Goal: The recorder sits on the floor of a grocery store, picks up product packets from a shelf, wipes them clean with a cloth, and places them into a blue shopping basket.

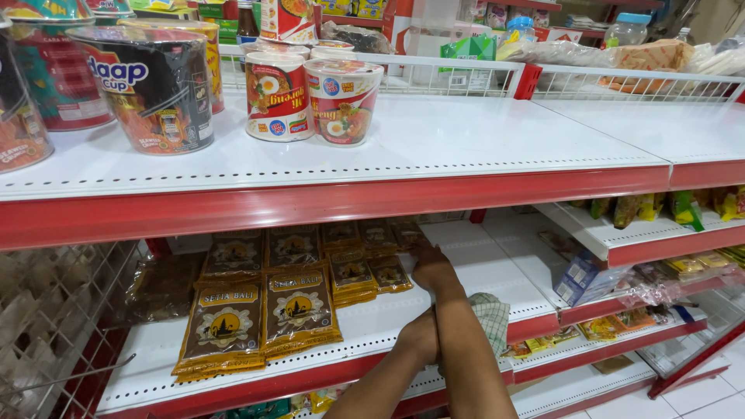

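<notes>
Small brown-and-gold packets (389, 273) lie in short rows on the lower white shelf (466, 271), toward its back and near the middle of its width. The right hand (431, 268) reaches in under the upper shelf's red front edge and rests just beside these packets, its fingers (421, 247) extended toward the back row; whether they grip a packet or only touch it cannot be told. The left hand (420, 335) lies near the lower shelf's front edge, crossed beneath the right forearm; its fingers are hidden, so its opening cannot be told. A green-checked cloth (492, 318) sits just right of the forearms, at the front edge.

Larger brown packets with a gold emblem (260, 314) lie in stacks left of the small ones, reaching the front edge. A wire mesh panel (54, 310) closes the shelf's left end.

On the upper white shelf (481, 143), two red-and-white noodle cups (314, 97) stand upright, touching, toward the back. A large black noodle cup (155, 87) stands to their left, nearer the front edge.
</notes>
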